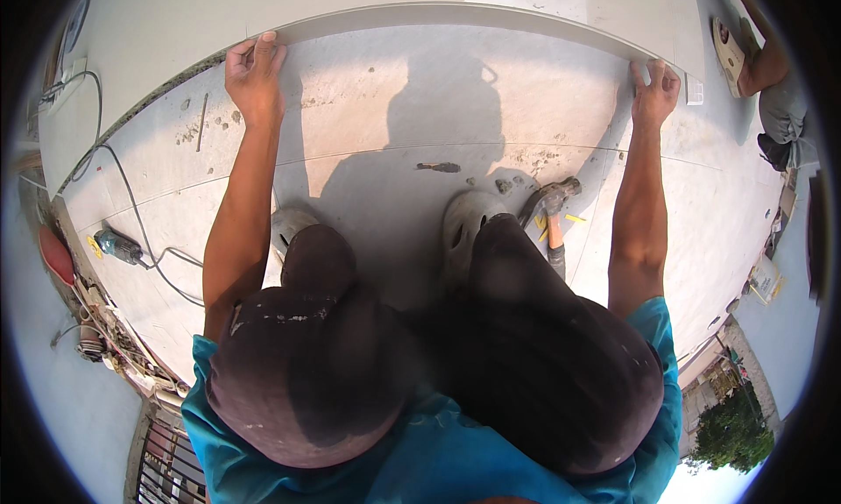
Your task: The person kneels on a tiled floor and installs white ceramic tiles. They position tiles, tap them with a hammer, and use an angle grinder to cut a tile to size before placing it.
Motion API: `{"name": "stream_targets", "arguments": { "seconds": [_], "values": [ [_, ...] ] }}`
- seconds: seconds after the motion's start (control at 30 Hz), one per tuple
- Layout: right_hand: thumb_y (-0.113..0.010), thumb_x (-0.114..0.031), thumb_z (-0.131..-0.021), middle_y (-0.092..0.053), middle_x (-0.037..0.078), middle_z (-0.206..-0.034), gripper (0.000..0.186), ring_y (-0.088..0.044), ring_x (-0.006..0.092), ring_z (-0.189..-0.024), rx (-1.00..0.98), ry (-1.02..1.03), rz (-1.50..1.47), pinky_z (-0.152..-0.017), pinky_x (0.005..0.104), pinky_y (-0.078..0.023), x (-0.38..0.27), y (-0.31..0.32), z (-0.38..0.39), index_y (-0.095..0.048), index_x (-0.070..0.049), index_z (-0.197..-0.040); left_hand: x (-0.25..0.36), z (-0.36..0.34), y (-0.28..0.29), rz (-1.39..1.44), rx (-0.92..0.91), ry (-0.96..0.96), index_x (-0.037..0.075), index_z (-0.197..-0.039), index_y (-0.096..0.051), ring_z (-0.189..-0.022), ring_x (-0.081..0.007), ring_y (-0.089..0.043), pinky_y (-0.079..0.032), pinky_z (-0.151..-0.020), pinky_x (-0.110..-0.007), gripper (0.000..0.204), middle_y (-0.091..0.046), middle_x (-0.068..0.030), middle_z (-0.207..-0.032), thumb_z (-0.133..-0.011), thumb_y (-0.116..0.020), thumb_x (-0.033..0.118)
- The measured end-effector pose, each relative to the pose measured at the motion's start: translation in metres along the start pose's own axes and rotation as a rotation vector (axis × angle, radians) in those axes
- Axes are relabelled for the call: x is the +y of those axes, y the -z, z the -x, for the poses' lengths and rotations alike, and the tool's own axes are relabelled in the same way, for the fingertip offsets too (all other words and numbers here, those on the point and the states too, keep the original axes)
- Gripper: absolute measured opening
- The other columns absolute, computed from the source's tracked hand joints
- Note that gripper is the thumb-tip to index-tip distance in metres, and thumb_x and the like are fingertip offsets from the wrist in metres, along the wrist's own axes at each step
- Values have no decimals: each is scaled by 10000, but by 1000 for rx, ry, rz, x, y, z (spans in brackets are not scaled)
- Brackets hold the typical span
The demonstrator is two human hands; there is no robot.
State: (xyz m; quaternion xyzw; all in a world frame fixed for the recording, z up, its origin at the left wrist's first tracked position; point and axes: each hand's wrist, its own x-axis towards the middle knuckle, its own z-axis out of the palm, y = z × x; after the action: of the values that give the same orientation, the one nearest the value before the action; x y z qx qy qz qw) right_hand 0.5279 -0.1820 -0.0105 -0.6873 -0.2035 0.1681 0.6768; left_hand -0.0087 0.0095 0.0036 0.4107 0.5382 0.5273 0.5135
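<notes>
A long, narrow, grey-beige strip (455, 15) stands on edge across the far side of the pale tiled floor. My left hand (256, 79) pinches it near its left end, thumb on top. Toward the right end, the fingers of my right hand (655, 94) are closed on the same strip. Both arms reach forward past my bent knees. By my right shoe (464, 228) lies a hammer (552, 199), its handle partly hidden by my leg. Small yellow plastic pieces (575, 218) lie around it.
Between my feet and the strip lies a small dark flat piece (438, 166). Mortar crumbs (503, 187) dot the tiles. A teal angle grinder (118, 245) with a cable (131, 193) rests at left. Another person's foot (729, 59) is at far right, near a white bucket (766, 279).
</notes>
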Motion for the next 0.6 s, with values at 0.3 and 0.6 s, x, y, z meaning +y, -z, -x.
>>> {"name": "stream_targets", "arguments": {
  "seconds": [0.3, 0.6],
  "values": [
    [-678, -162, -910, -473, 135, -1138, 352, -531, 247, -1073, -12, 7, -15, -895, 440, -596, 1, 4, -2, -470, 53, -1097, 4, 1, -5, -62, -7, -16, -42, -1050, -479, -1026, -187, -559, -554, -975, -425, 276, -499, -119, -1070, -941, -639, 154],
    [-683, -211, -916, -507, 143, -1080, 354, -549, 228, -1072, -18, -24, -24, -947, 443, -576, -3, 0, -3, -480, 27, -1082, -13, -7, 10, -35, -39, -56, 15, -1023, -496, -996, -160, -590, -509, -1006, -481, 205, -570, -76, -1016, -945, -639, 139]
  ]
}}
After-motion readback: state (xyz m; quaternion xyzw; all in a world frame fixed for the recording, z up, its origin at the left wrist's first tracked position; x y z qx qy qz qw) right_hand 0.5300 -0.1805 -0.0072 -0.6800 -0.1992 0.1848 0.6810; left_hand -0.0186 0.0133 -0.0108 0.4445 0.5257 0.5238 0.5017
